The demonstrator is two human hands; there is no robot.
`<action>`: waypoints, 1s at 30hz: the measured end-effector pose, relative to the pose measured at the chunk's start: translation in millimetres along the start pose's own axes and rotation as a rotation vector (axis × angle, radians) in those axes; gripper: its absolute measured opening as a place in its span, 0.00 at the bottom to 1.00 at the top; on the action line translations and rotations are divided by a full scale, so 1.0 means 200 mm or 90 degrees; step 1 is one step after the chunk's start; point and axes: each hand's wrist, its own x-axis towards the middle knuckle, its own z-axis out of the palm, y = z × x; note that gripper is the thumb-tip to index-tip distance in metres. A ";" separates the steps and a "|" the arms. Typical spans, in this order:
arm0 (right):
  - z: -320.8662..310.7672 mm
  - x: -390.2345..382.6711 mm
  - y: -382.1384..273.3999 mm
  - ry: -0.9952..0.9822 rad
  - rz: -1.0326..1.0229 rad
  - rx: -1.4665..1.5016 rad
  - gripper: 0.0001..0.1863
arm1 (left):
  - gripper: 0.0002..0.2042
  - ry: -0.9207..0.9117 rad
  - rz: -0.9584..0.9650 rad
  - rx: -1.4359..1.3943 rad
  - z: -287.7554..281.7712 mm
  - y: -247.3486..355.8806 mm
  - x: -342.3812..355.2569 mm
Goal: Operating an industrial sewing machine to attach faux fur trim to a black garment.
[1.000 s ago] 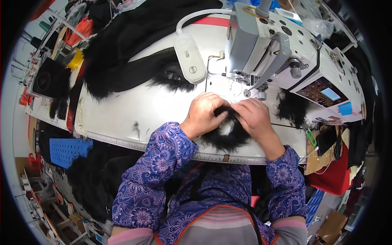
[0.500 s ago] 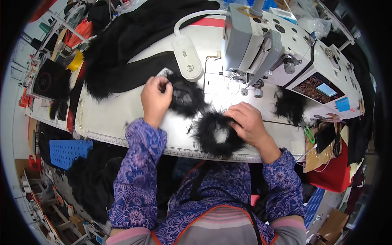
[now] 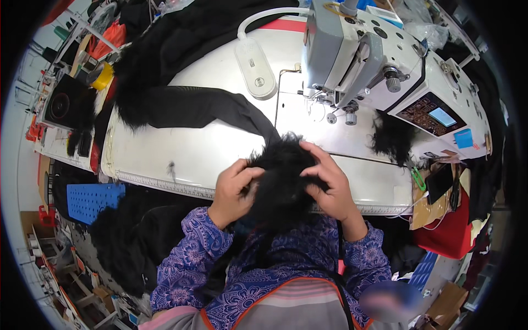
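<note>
Shaggy black fur trim [image 3: 283, 181] is held between both hands, overhanging the table's front edge. My left hand [image 3: 235, 191] has its fingers curled and pinching the fur's left side. On the right side, my right hand [image 3: 330, 184] grips it with bent, somewhat parted fingers and the thumb below. A smooth black fabric strip [image 3: 203, 107], sleeve-like, runs from the fur back to the left across the white table [image 3: 165, 151]. How the strip and fur join is hidden under the fur.
Behind my hands stands a white sewing machine [image 3: 352, 71] with a lit needle area. A white lamp [image 3: 256, 69] is beside it. Loose black fur [image 3: 393, 137] lies under the machine arm, green snips [image 3: 418, 180] to the right, and a black furry garment [image 3: 165, 55] at back left.
Both hands have come together near the front edge. The left hand has brought its fur from beside the lamp to the right hand's fur ring, drawing the fabric strip along.
</note>
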 end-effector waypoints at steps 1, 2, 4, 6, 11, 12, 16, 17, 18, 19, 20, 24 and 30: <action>0.00 0.01 0.01 0.003 -0.002 -0.032 0.11 | 0.09 0.000 -0.001 0.000 0.00 0.01 -0.01; 0.00 0.02 0.00 0.002 -0.001 -0.031 0.11 | 0.10 -0.015 -0.005 -0.013 -0.01 0.03 -0.02; 0.03 0.06 -0.02 0.045 0.002 -0.199 0.11 | 0.15 -0.043 -0.015 -0.038 -0.02 0.06 -0.03; 0.05 0.06 -0.01 0.063 -0.020 -0.247 0.11 | 0.18 -0.013 -0.027 0.033 0.03 0.10 -0.02; 0.09 0.03 0.01 0.093 0.082 -0.138 0.12 | 0.14 0.174 -0.194 -0.034 0.11 0.11 -0.05; 0.09 0.01 0.00 0.093 0.082 -0.138 0.12 | 0.13 0.181 -0.207 -0.128 0.10 0.12 -0.04; 0.08 -0.01 0.00 0.110 0.169 0.027 0.13 | 0.16 0.110 -0.194 -0.120 0.05 0.08 -0.07; 0.08 -0.01 -0.01 0.117 0.167 0.032 0.14 | 0.17 0.085 -0.164 -0.096 0.04 0.06 -0.07; 0.08 0.00 -0.01 0.117 0.167 0.032 0.14 | 0.18 0.060 -0.134 -0.072 0.04 0.05 -0.07; 0.07 0.00 -0.02 0.099 0.182 -0.005 0.13 | 0.19 0.035 -0.104 -0.047 0.04 0.05 -0.06; 0.07 0.01 -0.03 0.081 0.197 -0.041 0.13 | 0.19 0.035 -0.104 -0.047 0.04 0.07 -0.05; 0.05 0.04 -0.11 -0.046 0.123 -0.194 0.11 | 0.24 0.051 -0.123 0.005 0.01 0.18 0.02; 0.08 0.08 -0.16 -0.025 0.013 -0.145 0.12 | 0.16 -0.034 -0.149 -0.004 0.03 0.19 -0.03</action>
